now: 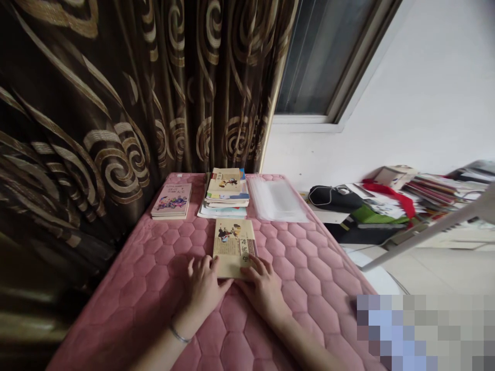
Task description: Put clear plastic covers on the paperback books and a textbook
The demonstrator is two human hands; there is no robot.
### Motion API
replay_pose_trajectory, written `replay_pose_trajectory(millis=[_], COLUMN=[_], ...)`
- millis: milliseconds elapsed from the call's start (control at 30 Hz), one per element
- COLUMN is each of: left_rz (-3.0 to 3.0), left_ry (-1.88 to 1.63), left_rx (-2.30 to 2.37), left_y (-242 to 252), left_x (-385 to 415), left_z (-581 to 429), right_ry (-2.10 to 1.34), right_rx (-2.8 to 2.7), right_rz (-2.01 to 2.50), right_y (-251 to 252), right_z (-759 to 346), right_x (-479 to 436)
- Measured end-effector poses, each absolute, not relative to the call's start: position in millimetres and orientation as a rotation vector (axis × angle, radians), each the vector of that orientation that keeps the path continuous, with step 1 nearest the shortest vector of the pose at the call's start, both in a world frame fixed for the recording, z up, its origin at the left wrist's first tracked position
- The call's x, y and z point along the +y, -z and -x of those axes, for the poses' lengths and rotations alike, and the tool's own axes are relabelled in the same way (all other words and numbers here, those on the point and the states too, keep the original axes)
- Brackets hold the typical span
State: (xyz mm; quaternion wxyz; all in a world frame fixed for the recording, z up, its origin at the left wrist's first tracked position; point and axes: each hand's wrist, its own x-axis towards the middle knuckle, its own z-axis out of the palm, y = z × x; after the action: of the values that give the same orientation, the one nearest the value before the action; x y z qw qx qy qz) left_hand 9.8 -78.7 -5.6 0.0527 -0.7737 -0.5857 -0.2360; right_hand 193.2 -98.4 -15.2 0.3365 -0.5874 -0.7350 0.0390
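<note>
A cream paperback book (232, 265) with a small painted picture and dark lettering lies on the pink quilted cover in front of me, its top turned away from upright reading. My left hand (207, 286) grips its near left corner, fingertips along the left side and thumb at the near edge. On the near right corner is my right hand (263, 288), its fingers over the cover and its thumb by the near edge. Just beyond lies a stack of books (226, 188), with a similar cream book on top. A pink book (172, 200) sits to the left, on another of its size.
Clear plastic sleeves (277, 200) lie flat at the far right of the pink quilted surface (166, 268). A patterned brown curtain (209, 93) hangs along the left and far side. To the right, a black pouch (334, 198) and piled papers sit on a low shelf behind a white slanted bar (425, 221).
</note>
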Motion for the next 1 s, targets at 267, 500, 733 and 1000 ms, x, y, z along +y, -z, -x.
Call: replay_pose_trajectory(millis=[267, 500, 733, 1000], left_rz=[2.644, 2.847, 2.853, 2.842], left_ry=[0.638, 0.576, 0.581, 0.709], left_rx=[-1.679, -1.514, -1.463, -1.57], left_y=[1.9, -10.6, -7.9, -3.1], left_x=[-63.9, -53.4, -53.1, -59.7], left_z=[16.5, 36.5, 40.2, 34.9], right_ry=[-0.257, -0.371, -0.413, -0.352], right_rx=[-1.972, -1.984, -1.99, -2.03], right_rz=[1.491, 1.561, 1.549, 1.575], right_y=[12.7, 16.2, 21.3, 12.5], right_z=[-221.4, -247.6, -248.0, -244.0], right_x=[-100.2, -102.9, -101.2, -106.0])
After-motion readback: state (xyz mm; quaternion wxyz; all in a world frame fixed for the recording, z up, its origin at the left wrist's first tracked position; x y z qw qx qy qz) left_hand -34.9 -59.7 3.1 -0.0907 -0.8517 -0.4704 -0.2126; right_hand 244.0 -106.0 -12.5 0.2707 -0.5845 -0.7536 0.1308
